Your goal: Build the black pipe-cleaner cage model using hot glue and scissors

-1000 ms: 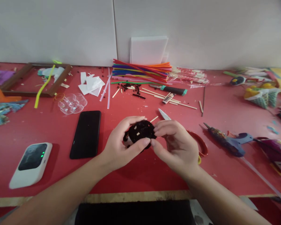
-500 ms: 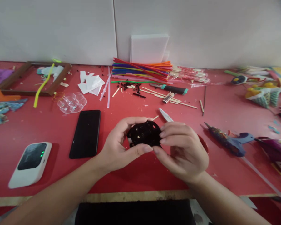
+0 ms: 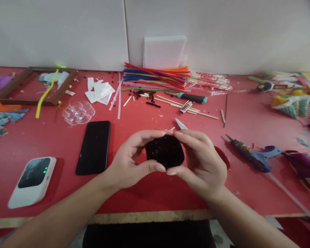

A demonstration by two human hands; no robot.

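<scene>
Both my hands hold a round black fuzzy craft piece [image 3: 164,151] just above the red table [image 3: 155,193], near its front edge. My left hand [image 3: 130,162] curls round its left side, thumb below and fingers on top. My right hand [image 3: 200,162] grips its right side the same way. Small pale specks show in the black surface. A pair of red-handled scissors [image 3: 223,156] lies under my right hand, the blade tip [image 3: 180,124] poking out behind it.
A black phone [image 3: 94,146] and a white device with a green light [image 3: 32,181] lie to the left. A glue gun [image 3: 253,153] lies to the right. Coloured pipe cleaners [image 3: 156,75], wooden sticks, a knife [image 3: 192,98], paper scraps and a clear plastic tray [image 3: 79,112] fill the back.
The black piece has been turned in my hands, so fewer pale spots show. My right hand has moved from pinching its edge to wrapping round its right side.
</scene>
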